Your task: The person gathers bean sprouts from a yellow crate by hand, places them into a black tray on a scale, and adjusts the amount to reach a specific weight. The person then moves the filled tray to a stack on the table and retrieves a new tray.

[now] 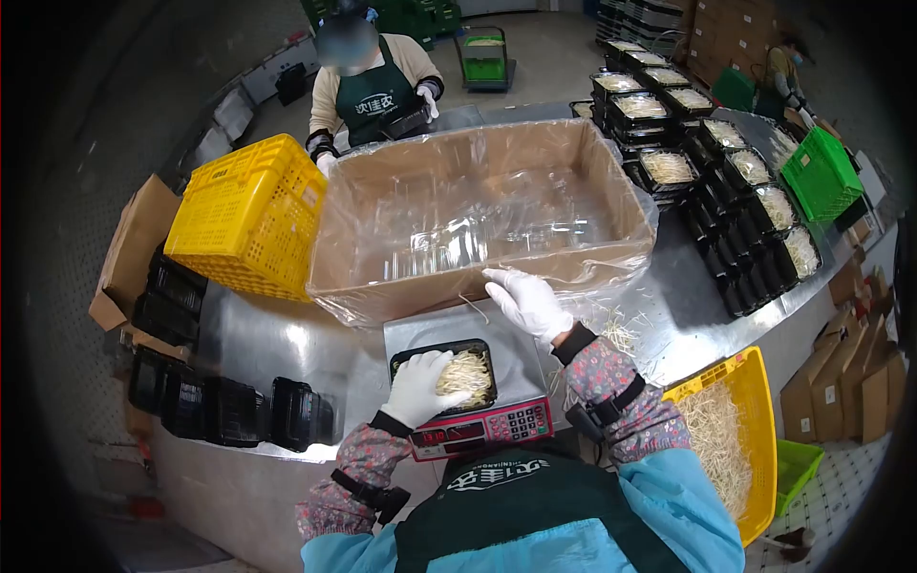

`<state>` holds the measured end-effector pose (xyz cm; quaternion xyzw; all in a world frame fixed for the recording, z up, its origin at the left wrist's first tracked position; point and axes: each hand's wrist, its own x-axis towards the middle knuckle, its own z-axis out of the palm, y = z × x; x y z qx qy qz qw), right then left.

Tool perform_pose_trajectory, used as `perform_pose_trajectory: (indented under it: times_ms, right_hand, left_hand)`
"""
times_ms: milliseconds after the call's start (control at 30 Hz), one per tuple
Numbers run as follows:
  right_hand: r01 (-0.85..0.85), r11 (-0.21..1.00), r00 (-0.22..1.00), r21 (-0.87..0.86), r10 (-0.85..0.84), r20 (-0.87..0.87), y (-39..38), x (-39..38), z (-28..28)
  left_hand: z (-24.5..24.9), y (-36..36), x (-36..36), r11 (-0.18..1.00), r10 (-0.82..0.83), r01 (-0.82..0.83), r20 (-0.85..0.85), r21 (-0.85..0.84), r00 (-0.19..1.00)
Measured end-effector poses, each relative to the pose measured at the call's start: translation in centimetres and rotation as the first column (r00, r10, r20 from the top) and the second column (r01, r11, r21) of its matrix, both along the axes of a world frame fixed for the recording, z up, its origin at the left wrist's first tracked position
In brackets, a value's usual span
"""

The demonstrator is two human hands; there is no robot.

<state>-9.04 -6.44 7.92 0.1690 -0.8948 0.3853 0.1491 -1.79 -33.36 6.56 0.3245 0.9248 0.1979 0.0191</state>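
On the red-framed scale [465, 435] stands a black tray [491, 368] with pale sprouts [465, 374] in it. My left hand [420, 387], white-gloved, lies over the tray's left part with its fingers on the sprouts; whether they grip any is hidden. My right hand [528, 304], also gloved, is at the near wall of a large cardboard box [411, 298], fingers spread and pointing left. The box is lined with clear film and holds clear plastic lids [449, 239].
Stacked black trays [224, 409] stand at left beside a yellow crate [250, 215]. Filled trays [666, 168] are stacked at right. A yellow crate of sprouts [718, 449] is at lower right. Across the table, a co-worker [377, 91] holds a black tray.
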Motion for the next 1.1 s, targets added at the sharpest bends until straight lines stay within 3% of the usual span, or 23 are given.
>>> perform_pose_trajectory:
  times_ms: [100, 167, 233, 333, 467, 567, 633, 667, 767, 833, 867, 1000, 1100]
  right_hand:
    - [-0.223, 0.944, 0.975, 0.243, 0.219, 0.046, -1.9, -1.8, -5.1]
    - [-0.33, 0.766, 0.942, 0.552, 0.299, 0.149, -3.5, -1.0, -8.5]
    - [-0.217, 0.807, 0.969, 0.549, 0.245, 0.023, -3.1, 0.8, -10.4]
    - [-0.01, 0.84, 0.998, 0.542, -0.026, 0.059, 0.9, 2.7, -11.3]
    - [0.257, 0.88, 0.925, 0.399, -0.344, 0.162, 10.9, 5.7, -12.5]
    - [0.577, 0.792, 0.743, 0.2, -0.611, 0.274, 20.2, 7.9, -14.7]
    - [0.688, 0.656, 0.551, 0.309, -0.75, 0.365, 24.6, 9.6, -17.6]
    - [0.694, 0.65, 0.463, 0.309, -0.732, 0.5, 25.5, 10.2, -18.7]
    - [0.427, 0.755, 0.487, 0.499, -0.656, 0.576, 20.7, 11.1, -13.5]
    - [0.298, 0.798, 0.577, 0.523, -0.587, 0.567, 17.5, 11.5, -13.4]
    - [0.236, 0.793, 0.686, 0.562, -0.546, 0.482, 16.7, 11.8, -14.9]
    - [0.455, 0.78, 0.687, 0.43, -0.615, 0.388, 16.6, 9.5, -14.7]
    - [0.275, 0.844, 0.752, 0.46, -0.487, 0.444, 17.3, 5.6, -13.8]
  left_hand:
    - [0.3, -1.2, 0.8, 0.999, 0.024, -0.023, 0.003, -0.026, 1.0]
    - [0.9, -1.4, 1.2, 0.998, 0.056, -0.056, -0.04, -0.016, 0.998]
    - [1.4, -1.0, 1.9, 0.997, 0.07, -0.065, -0.109, 0.045, 0.992]
    - [0.2, -0.8, 2.5, 0.997, 0.076, -0.074, -0.067, 0.03, 0.995]
    - [-1.1, -0.1, 1.6, 0.995, 0.098, -0.097, -0.085, 0.017, 0.992]
    - [-1.5, 1.3, -0.2, 0.995, 0.093, -0.09, -0.097, 0.032, 0.991]
    - [-2.2, 2.4, -1.2, 0.995, 0.093, -0.088, -0.117, 0.042, 0.989]
    - [-2.5, 3.1, -1.7, 0.996, 0.081, -0.076, -0.126, 0.048, 0.989]
    - [-3.2, 4.9, -3.0, 0.996, 0.061, -0.051, -0.15, 0.068, 0.987]
    - [-3.4, 6.1, -3.4, 0.996, 0.054, -0.042, -0.159, 0.081, 0.986]
    - [-3.6, 6.6, -3.5, 0.995, 0.064, -0.051, -0.158, 0.086, 0.985]
    - [-2.2, 7.7, -3.3, 0.997, 0.073, -0.069, -0.112, 0.044, 0.991]
    - [-0.5, 8.3, -2.5, 0.995, 0.098, -0.102, -0.139, -0.023, 0.985]
